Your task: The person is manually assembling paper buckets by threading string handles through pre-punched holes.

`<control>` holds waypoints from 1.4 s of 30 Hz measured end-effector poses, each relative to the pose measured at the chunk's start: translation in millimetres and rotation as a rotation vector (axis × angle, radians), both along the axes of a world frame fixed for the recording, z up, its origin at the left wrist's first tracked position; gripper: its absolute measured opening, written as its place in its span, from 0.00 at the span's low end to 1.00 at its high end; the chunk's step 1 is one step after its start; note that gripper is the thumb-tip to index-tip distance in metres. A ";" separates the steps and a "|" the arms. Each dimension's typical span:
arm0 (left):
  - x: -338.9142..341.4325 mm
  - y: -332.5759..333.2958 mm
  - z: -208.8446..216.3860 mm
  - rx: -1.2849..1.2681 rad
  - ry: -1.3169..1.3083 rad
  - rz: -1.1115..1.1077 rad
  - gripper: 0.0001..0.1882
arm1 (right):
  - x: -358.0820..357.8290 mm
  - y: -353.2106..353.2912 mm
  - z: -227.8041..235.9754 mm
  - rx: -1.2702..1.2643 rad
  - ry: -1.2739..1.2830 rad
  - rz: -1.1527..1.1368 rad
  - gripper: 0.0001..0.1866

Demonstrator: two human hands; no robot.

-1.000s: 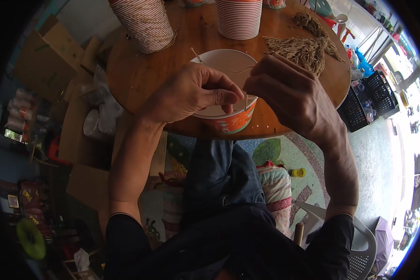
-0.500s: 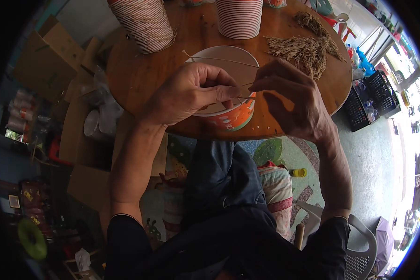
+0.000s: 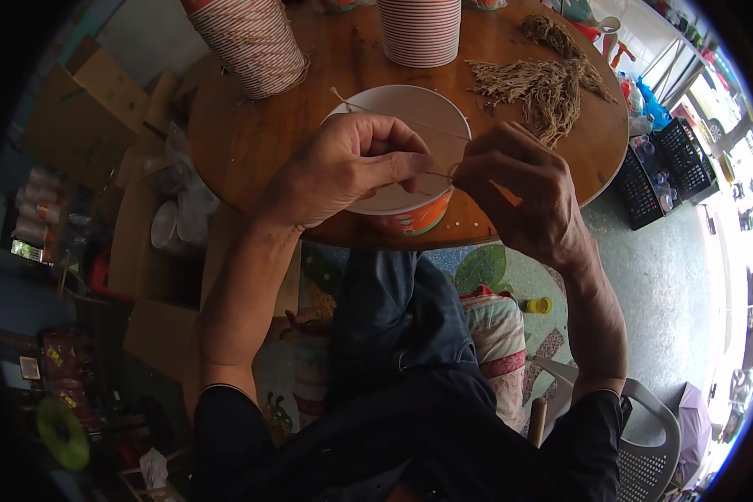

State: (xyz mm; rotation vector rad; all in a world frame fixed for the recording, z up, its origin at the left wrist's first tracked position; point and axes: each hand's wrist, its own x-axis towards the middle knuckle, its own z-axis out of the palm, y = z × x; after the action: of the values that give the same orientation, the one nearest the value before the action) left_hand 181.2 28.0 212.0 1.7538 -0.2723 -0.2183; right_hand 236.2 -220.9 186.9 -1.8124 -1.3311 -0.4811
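Note:
A thin tan string [image 3: 438, 174] runs between my two hands, over the near side of an open paper bucket [image 3: 410, 221] with an orange printed outside and a pale inside. My left hand [image 3: 351, 167] pinches the string between thumb and forefinger. Closed too, my right hand [image 3: 523, 194] grips the string by its fingertips at the bucket's right rim, where a small loop shows. Another length of string crosses the bucket's far side, its knotted-looking end sticking out past the left rim. My left hand hides part of the near rim.
On the round wooden table [image 3: 243, 167] stand a tall string-wrapped stack [image 3: 255, 50] and a stack of nested paper buckets [image 3: 420, 33]. A bundle of cut strings [image 3: 552, 88] lies at right. Cardboard boxes [image 3: 100, 109] stand left, black crates [image 3: 669, 171] right on the floor.
My right hand has closed its fingers onto the string, thumb now against them. The string between my hands has formed a small loop. The bucket has shifted slightly to the right.

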 end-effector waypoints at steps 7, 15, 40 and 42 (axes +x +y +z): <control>6.2 -2.1 0.3 -0.284 0.101 -0.071 0.12 | -9.2 -4.0 -5.4 0.003 -0.004 0.015 0.07; 1.3 -21.3 -2.8 -0.197 0.011 -0.031 0.19 | -11.3 -4.3 -9.8 0.005 0.127 0.022 0.07; -6.6 -38.4 -7.6 -0.012 -0.199 0.101 0.12 | -23.1 -3.2 -12.2 0.055 0.426 -0.026 0.08; -7.0 -38.2 -7.8 -0.006 -0.198 0.112 0.12 | -25.4 -3.4 -12.2 0.057 0.442 -0.020 0.08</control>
State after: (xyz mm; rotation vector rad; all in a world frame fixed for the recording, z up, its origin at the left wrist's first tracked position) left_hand 174.1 -10.2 204.2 1.7812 -0.3162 0.0375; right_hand 210.9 -224.3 174.6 -1.7574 -0.9854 -0.1134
